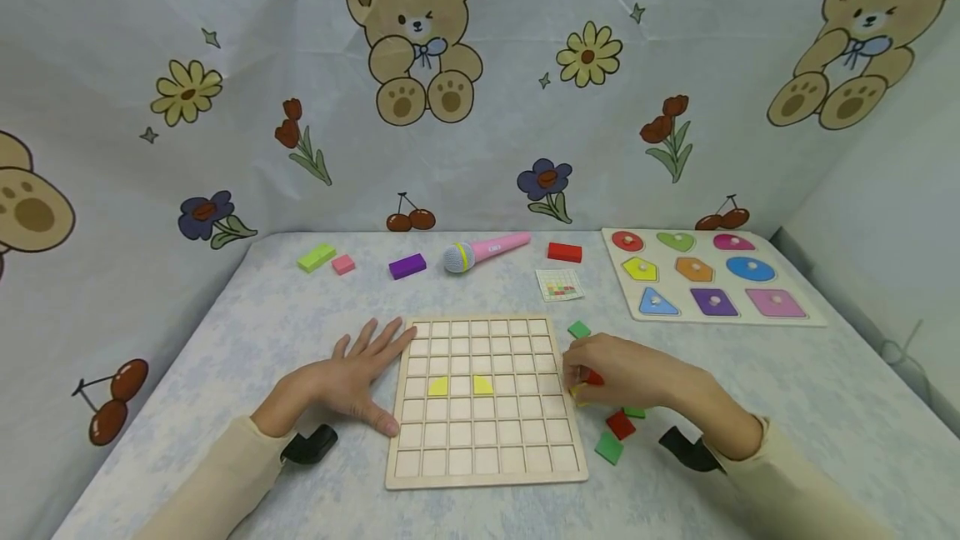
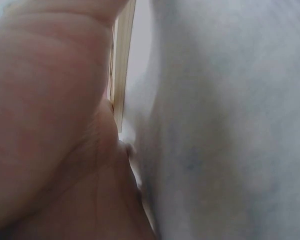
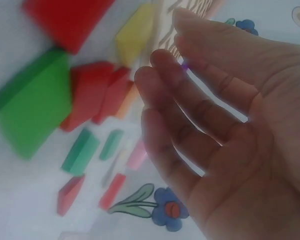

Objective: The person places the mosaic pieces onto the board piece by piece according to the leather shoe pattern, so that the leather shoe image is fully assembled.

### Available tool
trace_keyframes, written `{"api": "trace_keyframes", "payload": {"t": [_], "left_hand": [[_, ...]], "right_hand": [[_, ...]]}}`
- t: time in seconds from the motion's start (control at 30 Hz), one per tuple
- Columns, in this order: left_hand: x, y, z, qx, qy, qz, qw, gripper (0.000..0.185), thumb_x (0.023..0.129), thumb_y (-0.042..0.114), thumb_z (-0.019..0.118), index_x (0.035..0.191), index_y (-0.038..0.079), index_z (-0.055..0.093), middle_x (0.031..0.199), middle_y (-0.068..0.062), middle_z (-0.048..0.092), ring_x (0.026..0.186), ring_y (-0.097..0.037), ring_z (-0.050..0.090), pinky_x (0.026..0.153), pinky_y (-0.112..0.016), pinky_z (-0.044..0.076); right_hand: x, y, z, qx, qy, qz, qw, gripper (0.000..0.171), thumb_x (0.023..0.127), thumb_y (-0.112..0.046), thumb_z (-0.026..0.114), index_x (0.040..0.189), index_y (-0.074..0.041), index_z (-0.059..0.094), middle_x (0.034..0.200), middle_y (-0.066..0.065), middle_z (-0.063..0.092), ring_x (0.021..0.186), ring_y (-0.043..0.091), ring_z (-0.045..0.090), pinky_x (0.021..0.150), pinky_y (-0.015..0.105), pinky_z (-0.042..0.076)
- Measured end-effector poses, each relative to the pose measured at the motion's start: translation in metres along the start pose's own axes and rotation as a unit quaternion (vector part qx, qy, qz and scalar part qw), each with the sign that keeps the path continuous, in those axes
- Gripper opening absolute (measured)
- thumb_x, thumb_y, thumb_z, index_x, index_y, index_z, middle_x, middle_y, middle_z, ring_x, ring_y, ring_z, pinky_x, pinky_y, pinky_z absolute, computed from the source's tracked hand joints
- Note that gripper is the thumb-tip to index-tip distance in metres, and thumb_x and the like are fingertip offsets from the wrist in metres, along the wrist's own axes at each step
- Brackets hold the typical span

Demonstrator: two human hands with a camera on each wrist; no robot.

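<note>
Behind a mottled blue-and-white worktop [image 1: 330, 298], a pale cloth [image 1: 465, 173] printed with teddy bears, flowers and cherries. In the middle of the worktop, a square wooden grid board [image 1: 483, 411], seven cells by seven. Lying in its fourth row from the top: a yellow piece [image 1: 438, 387] in the second column and a second yellow piece [image 1: 483, 385] in the fourth, each with one rounded corner.

At the board's left edge, a left hand [image 1: 348, 382], fingers spread wide, index fingertip near the upper corner, thumb at the lower side. Just beside the right edge, a right hand [image 1: 622, 369] reaching down over loose pieces, fingers loosely bent, with narrow gaps between them. Partly hidden beneath, a red piece [image 1: 593, 376]. Farther back, a green piece [image 1: 579, 329]; nearer, a second red piece [image 1: 621, 424] and a second green piece [image 1: 609, 447].

Across the back, left to right: lime green block [image 1: 317, 257], small pink block [image 1: 343, 264], purple block [image 1: 407, 266], pink toy microphone [image 1: 487, 251], red block [image 1: 564, 252], printed grid card [image 1: 559, 284] just in front, and knobbed shape puzzle [image 1: 722, 281].
</note>
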State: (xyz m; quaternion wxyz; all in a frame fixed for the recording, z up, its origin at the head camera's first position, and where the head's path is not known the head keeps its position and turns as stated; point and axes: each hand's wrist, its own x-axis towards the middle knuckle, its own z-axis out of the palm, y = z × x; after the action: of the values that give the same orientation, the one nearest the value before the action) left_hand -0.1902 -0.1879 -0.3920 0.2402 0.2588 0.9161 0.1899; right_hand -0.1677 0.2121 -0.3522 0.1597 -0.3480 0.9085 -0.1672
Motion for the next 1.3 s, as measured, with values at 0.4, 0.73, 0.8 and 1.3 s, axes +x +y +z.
{"api": "trace_keyframes", "payload": {"t": [0.4, 0.73, 0.8, 1.3], "left_hand": [[0.001, 0.001, -0.002, -0.004, -0.002, 0.002, 1.0000, 0.136, 0.067, 0.064, 0.084, 0.163, 0.018, -0.001, 0.168, -0.013, -0.014, 0.151, -0.045, -0.018, 0.111, -0.076, -0.006], [0.000, 0.000, 0.001, -0.018, 0.001, 0.012, 0.9998, 0.136, 0.066, 0.068, 0.083, 0.163, 0.019, 0.000, 0.168, -0.014, -0.014, 0.151, -0.046, -0.019, 0.110, -0.076, -0.008], [-0.001, 0.000, 0.001, -0.024, 0.003, 0.019, 0.9995, 0.136, 0.065, 0.069, 0.082, 0.163, 0.020, 0.001, 0.168, -0.014, -0.014, 0.151, -0.046, -0.020, 0.109, -0.076, -0.010], [0.000, -0.002, 0.000, -0.003, -0.002, 0.000, 1.0000, 0.137, 0.066, 0.066, 0.084, 0.163, 0.018, -0.001, 0.168, -0.013, -0.014, 0.152, -0.045, -0.017, 0.111, -0.076, -0.006]], "right_hand": [[-0.015, 0.020, 0.001, 0.036, -0.011, 0.036, 0.999, 0.019, 0.084, -0.015, 0.082, 0.088, -0.023, 0.064, 0.082, -0.007, 0.059, 0.079, 0.011, 0.056, 0.067, 0.021, 0.048], [-0.012, 0.020, 0.007, 0.022, -0.002, 0.035, 0.999, 0.018, 0.085, -0.020, 0.081, 0.088, -0.024, 0.064, 0.080, -0.008, 0.058, 0.077, 0.009, 0.055, 0.066, 0.020, 0.047], [-0.012, 0.020, 0.008, 0.017, -0.001, 0.035, 0.999, 0.017, 0.085, -0.020, 0.080, 0.089, -0.024, 0.064, 0.080, -0.009, 0.057, 0.076, 0.008, 0.055, 0.066, 0.020, 0.048], [0.003, 0.006, 0.001, -0.014, 0.034, 0.006, 0.999, 0.011, 0.088, -0.019, 0.076, 0.096, -0.022, 0.068, 0.087, -0.009, 0.062, 0.080, 0.011, 0.056, 0.071, 0.022, 0.049]]}}
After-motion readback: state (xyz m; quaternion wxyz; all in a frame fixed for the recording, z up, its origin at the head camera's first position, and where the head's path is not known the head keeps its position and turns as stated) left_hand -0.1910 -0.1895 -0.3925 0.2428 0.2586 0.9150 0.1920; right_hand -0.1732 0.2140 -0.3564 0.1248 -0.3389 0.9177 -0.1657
